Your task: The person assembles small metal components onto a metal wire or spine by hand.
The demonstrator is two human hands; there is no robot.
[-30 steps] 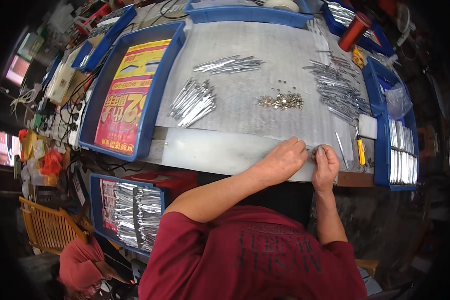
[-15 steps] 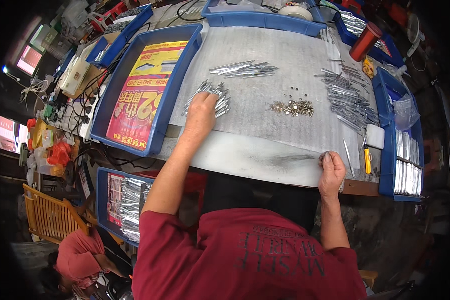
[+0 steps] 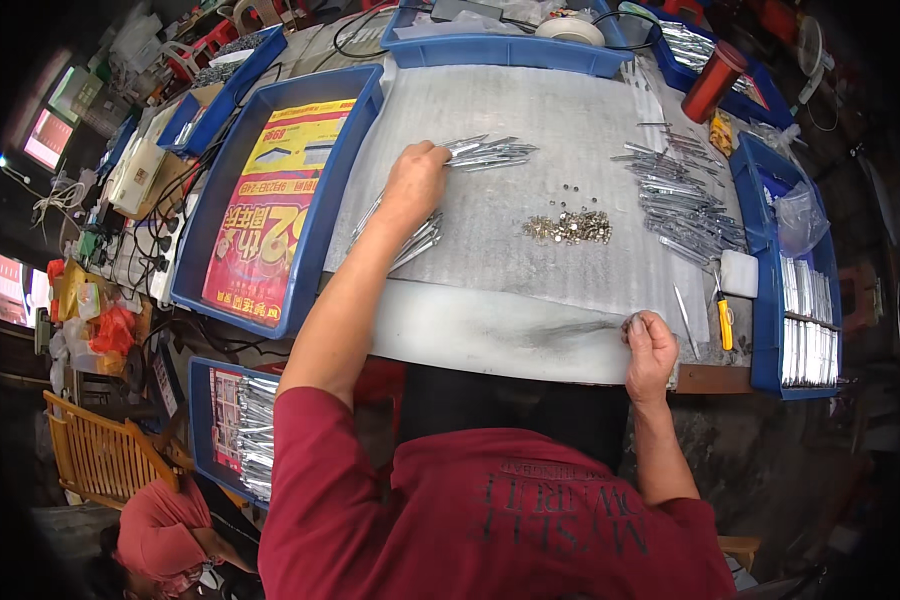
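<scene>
My left hand (image 3: pixel 417 187) reaches over the near pile of thin metal strips (image 3: pixel 417 243). Its curled fingertips are at the left end of a farther pile of the same silvery strips (image 3: pixel 492 153); what they grip is hidden behind the hand. By the table's front edge, my right hand (image 3: pixel 651 350) is closed, thumb against the index finger. Anything in that pinch is too small to make out. A heap of small brassy metal pieces (image 3: pixel 573 228) lies between the hands, with a few loose ones beyond it.
A blue tray (image 3: pixel 358 118) lined with a printed sheet stands left. On the right lie many metal strips (image 3: pixel 685 200), a yellow-handled tool (image 3: pixel 725 325), a white block (image 3: pixel 738 273), a red cylinder (image 3: pixel 715 82) and a blue bin (image 3: pixel 767 340). Another person (image 3: pixel 165 530) sits lower left.
My left hand has moved away from my body, from the near pile of strips to the far one. The right hand keeps its pinch near the edge. The whole view has shifted slightly.
</scene>
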